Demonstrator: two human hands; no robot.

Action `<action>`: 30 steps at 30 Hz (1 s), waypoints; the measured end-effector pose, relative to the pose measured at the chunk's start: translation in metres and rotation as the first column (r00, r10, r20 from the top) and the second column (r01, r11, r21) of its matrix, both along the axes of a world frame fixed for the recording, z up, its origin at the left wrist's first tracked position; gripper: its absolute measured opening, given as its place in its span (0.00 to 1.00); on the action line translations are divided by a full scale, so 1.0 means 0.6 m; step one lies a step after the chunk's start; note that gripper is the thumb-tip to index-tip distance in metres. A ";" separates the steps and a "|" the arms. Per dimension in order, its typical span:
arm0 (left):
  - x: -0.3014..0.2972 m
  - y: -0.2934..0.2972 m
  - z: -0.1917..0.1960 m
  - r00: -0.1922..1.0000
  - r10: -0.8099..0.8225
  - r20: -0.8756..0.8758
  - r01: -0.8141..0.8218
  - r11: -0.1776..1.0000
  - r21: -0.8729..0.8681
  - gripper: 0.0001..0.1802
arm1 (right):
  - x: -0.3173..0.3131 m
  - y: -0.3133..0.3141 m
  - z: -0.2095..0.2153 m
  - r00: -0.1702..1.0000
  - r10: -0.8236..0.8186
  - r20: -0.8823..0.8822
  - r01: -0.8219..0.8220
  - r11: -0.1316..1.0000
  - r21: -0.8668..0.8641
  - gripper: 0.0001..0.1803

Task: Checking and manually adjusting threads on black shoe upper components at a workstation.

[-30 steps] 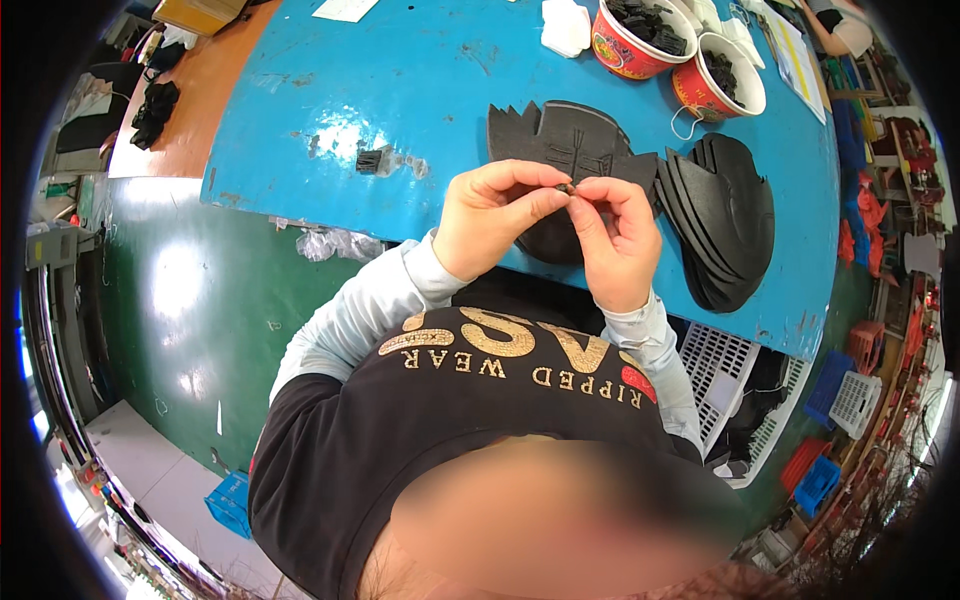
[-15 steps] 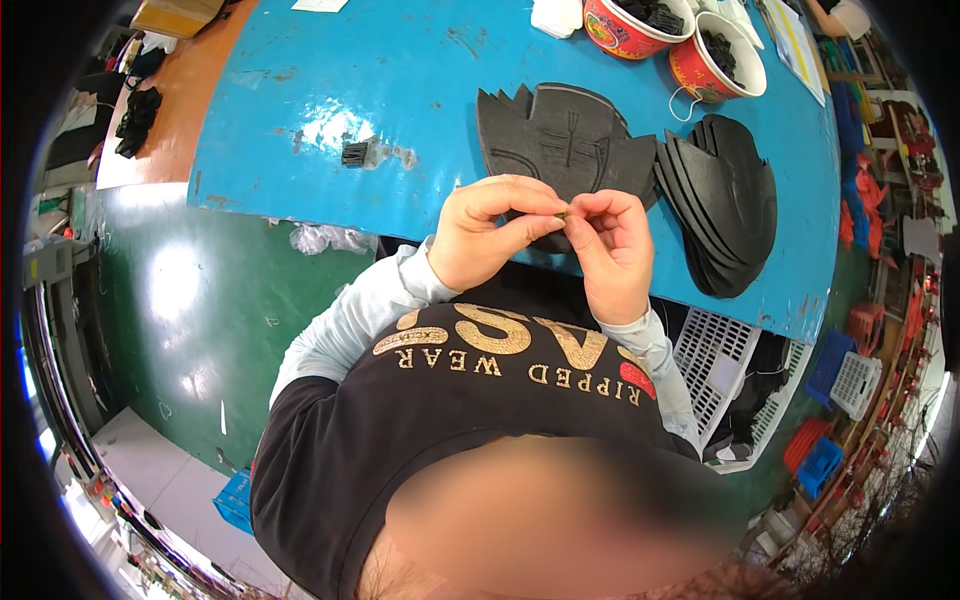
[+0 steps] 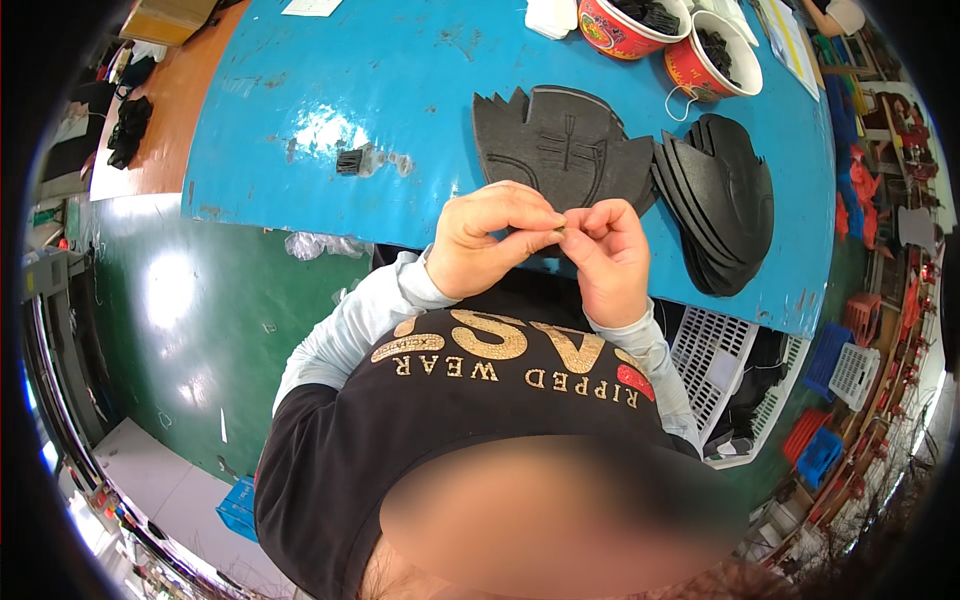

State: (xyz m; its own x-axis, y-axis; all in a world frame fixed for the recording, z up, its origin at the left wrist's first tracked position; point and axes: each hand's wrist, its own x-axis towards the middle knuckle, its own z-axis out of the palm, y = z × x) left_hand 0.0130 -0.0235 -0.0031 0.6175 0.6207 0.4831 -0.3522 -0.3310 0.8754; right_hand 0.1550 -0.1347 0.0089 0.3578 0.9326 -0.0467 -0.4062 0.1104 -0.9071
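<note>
Bare left hand (image 3: pixel 490 240) and right hand (image 3: pixel 605 255) pinch one tiny dark piece (image 3: pixel 560 230) between fingertips above the blue bench's (image 3: pixel 400 90) near edge.

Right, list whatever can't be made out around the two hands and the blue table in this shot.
- Head view: the tiny thing pinched between the left hand and right hand is too small, and the fingertips hide it.
- The near edge of the flat black sheet lies behind the hands.
- The contents of the two red bowls are dark bits, too small to tell.
- The far side of the blue table is cut off by the picture's top edge.
</note>
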 end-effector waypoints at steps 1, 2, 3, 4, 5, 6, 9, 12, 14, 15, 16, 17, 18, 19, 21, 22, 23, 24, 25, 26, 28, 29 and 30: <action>-0.001 0.002 0.006 0.999 -0.029 -0.019 0.029 1.000 0.006 0.12 | 0.006 0.001 -0.001 0.982 0.058 -0.178 -0.059 0.998 -0.001 0.13; -0.002 0.005 0.014 0.999 -0.031 -0.020 0.031 0.999 0.005 0.12 | 0.013 0.001 0.003 0.982 0.056 -0.179 -0.057 0.998 -0.002 0.13; -0.003 0.009 0.024 0.998 -0.027 -0.063 0.034 0.994 0.106 0.13 | 0.021 0.002 0.013 0.941 0.143 -0.305 -0.170 0.984 -0.062 0.13; -0.004 0.013 0.034 0.994 -0.017 -0.104 0.038 0.978 0.205 0.14 | 0.029 0.003 0.018 0.876 0.216 -0.431 -0.287 0.952 -0.105 0.13; -0.006 0.017 0.041 0.994 -0.017 -0.105 0.038 0.978 0.204 0.14 | 0.037 0.003 0.017 0.876 0.216 -0.431 -0.287 0.952 -0.107 0.13; -0.009 0.021 0.046 0.987 0.058 -0.148 -0.004 0.940 0.341 0.14 | 0.046 0.002 0.016 0.880 0.246 -0.407 -0.314 0.943 -0.108 0.13; -0.012 0.043 0.054 0.953 0.200 -0.227 -0.042 0.830 0.556 0.13 | 0.058 0.020 0.017 0.986 0.158 -0.056 -0.165 0.976 -0.145 0.12; -0.010 0.055 0.031 0.910 0.278 -0.308 -0.031 0.786 0.618 0.12 | 0.073 0.048 0.009 0.788 -0.061 0.613 0.181 0.974 -0.137 0.10; -0.003 0.055 0.015 0.902 0.246 -0.356 0.000 0.822 0.569 0.15 | 0.087 0.062 0.000 0.396 -0.064 0.916 0.193 0.981 -0.015 0.10; -0.002 0.053 0.010 0.901 0.246 -0.357 0.001 0.823 0.569 0.15 | 0.089 0.065 -0.001 0.378 -0.067 0.924 0.172 0.985 0.001 0.10; 0.001 0.049 0.011 0.890 0.267 -0.370 0.004 0.807 0.591 0.15 | 0.090 0.067 -0.001 0.379 -0.065 0.923 0.172 0.985 -0.001 0.10; 0.003 0.046 0.012 0.877 0.289 -0.383 0.007 0.790 0.613 0.16 | 0.089 0.069 -0.001 0.357 -0.060 0.932 0.176 0.984 -0.004 0.10; 0.006 0.046 0.013 0.877 0.287 -0.384 0.009 0.791 0.611 0.16 | 0.089 0.070 -0.002 0.336 -0.055 0.940 0.180 0.984 -0.007 0.10; 0.007 0.047 0.015 0.861 0.304 -0.408 0.037 0.761 0.647 0.17 | 0.088 0.071 -0.003 0.337 -0.053 0.940 0.179 0.984 -0.008 0.10; 0.014 0.047 0.020 0.843 0.322 -0.431 0.068 0.731 0.679 0.18 | 0.087 0.072 -0.005 0.295 -0.067 0.953 0.182 0.983 0.013 0.11; 0.020 0.046 0.023 0.838 0.337 -0.429 0.087 0.695 0.714 0.19 | 0.088 0.073 -0.004 0.296 -0.066 0.953 0.183 0.983 0.012 0.11; 0.027 0.044 0.025 0.833 0.351 -0.427 0.106 0.657 0.746 0.20 | 0.090 0.075 -0.003 0.294 -0.059 0.954 0.176 0.984 0.007 0.11; 0.034 0.043 0.027 0.833 0.349 -0.428 0.107 0.658 0.745 0.20 | 0.092 0.076 -0.002 0.292 -0.053 0.955 0.169 0.986 0.003 0.11; 0.041 0.042 0.028 0.811 0.376 -0.448 0.127 0.634 0.763 0.20 | 0.094 0.077 -0.001 0.294 -0.052 0.954 0.170 0.986 0.002 0.11; 0.046 0.041 0.029 0.787 0.404 -0.466 0.148 0.610 0.779 0.20 | 0.096 0.078 0.000 0.297 -0.030 0.954 0.158 0.987 -0.018 0.10; 0.051 0.038 0.030 0.769 0.418 -0.483 0.172 0.592 0.787 0.20 | 0.096 0.078 0.003 0.301 -0.008 0.953 0.147 0.988 -0.038 0.09; 0.053 0.037 0.030 0.751 0.434 -0.498 0.195 0.575 0.795 0.20 | 0.094 0.077 0.005 0.321 -0.021 0.947 0.162 0.986 -0.033 0.08; 0.056 0.033 0.028 0.751 0.433 -0.499 0.195 0.576 0.794 0.20 | 0.092 0.075 0.006 0.341 -0.034 0.940 0.177 0.984 -0.028 0.07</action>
